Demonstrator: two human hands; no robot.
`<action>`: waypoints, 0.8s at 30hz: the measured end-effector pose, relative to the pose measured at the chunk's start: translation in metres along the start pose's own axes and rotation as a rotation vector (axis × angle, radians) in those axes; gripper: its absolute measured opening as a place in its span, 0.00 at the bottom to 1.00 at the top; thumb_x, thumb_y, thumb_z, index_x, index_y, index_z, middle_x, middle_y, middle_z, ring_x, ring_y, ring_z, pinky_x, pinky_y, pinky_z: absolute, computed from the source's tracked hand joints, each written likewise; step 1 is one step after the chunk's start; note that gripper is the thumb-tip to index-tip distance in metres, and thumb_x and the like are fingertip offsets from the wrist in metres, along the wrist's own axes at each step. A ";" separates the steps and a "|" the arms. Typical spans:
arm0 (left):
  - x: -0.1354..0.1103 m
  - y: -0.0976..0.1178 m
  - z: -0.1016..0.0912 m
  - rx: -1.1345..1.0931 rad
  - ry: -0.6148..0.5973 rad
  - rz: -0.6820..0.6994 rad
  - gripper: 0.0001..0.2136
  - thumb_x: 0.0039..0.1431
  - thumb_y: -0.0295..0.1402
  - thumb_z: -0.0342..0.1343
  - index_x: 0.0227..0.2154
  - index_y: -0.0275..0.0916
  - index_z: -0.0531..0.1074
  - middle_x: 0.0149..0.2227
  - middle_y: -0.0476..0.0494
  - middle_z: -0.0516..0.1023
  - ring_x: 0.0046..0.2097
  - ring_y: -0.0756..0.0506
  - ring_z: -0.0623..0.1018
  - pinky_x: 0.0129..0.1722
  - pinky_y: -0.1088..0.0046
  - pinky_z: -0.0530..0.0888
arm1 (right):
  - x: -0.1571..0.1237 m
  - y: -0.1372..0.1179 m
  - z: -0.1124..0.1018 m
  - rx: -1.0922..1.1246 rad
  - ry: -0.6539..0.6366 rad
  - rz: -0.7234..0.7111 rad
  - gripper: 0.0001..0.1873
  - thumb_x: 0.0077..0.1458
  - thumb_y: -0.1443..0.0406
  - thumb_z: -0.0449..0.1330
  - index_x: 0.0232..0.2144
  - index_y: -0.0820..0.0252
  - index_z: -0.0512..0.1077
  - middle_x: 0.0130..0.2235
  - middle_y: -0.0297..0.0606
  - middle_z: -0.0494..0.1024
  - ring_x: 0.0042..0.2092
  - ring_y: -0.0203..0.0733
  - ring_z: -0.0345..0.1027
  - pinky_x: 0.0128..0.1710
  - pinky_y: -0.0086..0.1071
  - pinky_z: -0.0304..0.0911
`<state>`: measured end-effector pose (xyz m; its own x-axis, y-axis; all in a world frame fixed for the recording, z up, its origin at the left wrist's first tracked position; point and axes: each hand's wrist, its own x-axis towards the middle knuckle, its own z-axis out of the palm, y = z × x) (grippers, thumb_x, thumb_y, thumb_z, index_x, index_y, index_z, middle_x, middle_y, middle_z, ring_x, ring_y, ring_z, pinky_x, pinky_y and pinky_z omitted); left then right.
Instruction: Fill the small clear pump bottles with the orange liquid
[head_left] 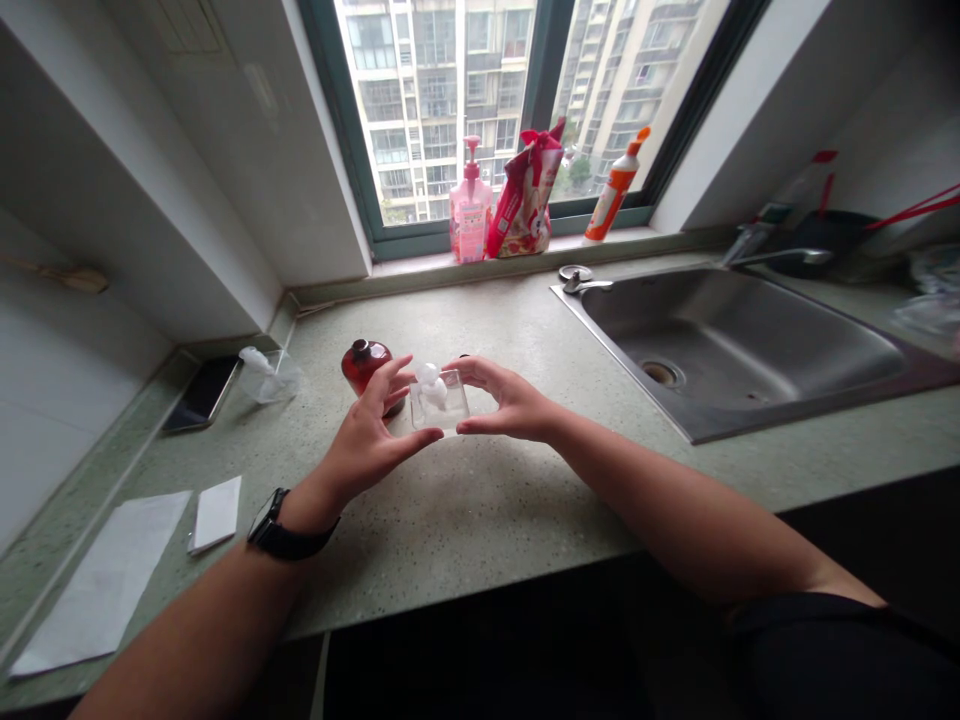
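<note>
A small clear plastic box (440, 405) with white cotton balls inside stands on the green speckled counter (480, 500). My left hand (373, 432) grips its left side with thumb and fingers. My right hand (504, 400) pinches its right side between thumb below and fingers above. A dark red round bottle (364, 362) sits just behind my left fingers. A black watch (283, 532) is on my left wrist.
A steel sink (720, 345) lies to the right. A phone (201, 392) and clear lid with cotton (266, 375) lie at left, white papers (112, 575) nearer. A pink pump bottle (469, 210), red bag (525, 195) and orange-capped bottle (616, 190) stand on the windowsill.
</note>
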<state>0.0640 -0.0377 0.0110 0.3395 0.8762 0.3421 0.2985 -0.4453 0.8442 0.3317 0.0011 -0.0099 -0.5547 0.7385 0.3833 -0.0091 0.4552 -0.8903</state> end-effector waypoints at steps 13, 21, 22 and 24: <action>-0.003 0.004 0.007 0.140 0.065 0.115 0.42 0.56 0.46 0.78 0.69 0.48 0.62 0.59 0.36 0.82 0.62 0.34 0.83 0.64 0.50 0.79 | -0.003 -0.020 0.019 -0.292 0.221 -0.153 0.28 0.55 0.45 0.76 0.51 0.48 0.78 0.66 0.48 0.74 0.71 0.60 0.65 0.73 0.61 0.59; -0.005 0.000 0.011 0.160 0.056 0.129 0.43 0.56 0.46 0.78 0.69 0.47 0.61 0.60 0.35 0.81 0.61 0.34 0.84 0.65 0.48 0.79 | -0.003 -0.019 0.020 -0.240 0.271 -0.010 0.22 0.57 0.48 0.75 0.48 0.51 0.80 0.66 0.48 0.75 0.70 0.57 0.67 0.72 0.59 0.60; -0.005 0.000 0.011 0.160 0.058 0.129 0.43 0.56 0.46 0.78 0.69 0.48 0.61 0.60 0.35 0.81 0.61 0.34 0.83 0.65 0.48 0.79 | -0.003 -0.019 0.020 -0.239 0.255 -0.006 0.20 0.58 0.49 0.75 0.46 0.51 0.81 0.66 0.47 0.75 0.70 0.57 0.67 0.73 0.59 0.59; -0.005 0.000 0.011 0.158 0.059 0.131 0.43 0.57 0.45 0.78 0.69 0.47 0.61 0.60 0.35 0.82 0.62 0.34 0.83 0.65 0.48 0.79 | -0.002 -0.019 0.019 -0.210 0.212 -0.012 0.23 0.57 0.49 0.75 0.50 0.50 0.82 0.69 0.46 0.73 0.72 0.57 0.65 0.75 0.58 0.57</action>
<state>0.0720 -0.0444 0.0045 0.3331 0.8161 0.4723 0.3932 -0.5755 0.7171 0.3171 -0.0187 0.0010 -0.3695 0.8097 0.4560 0.1696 0.5412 -0.8236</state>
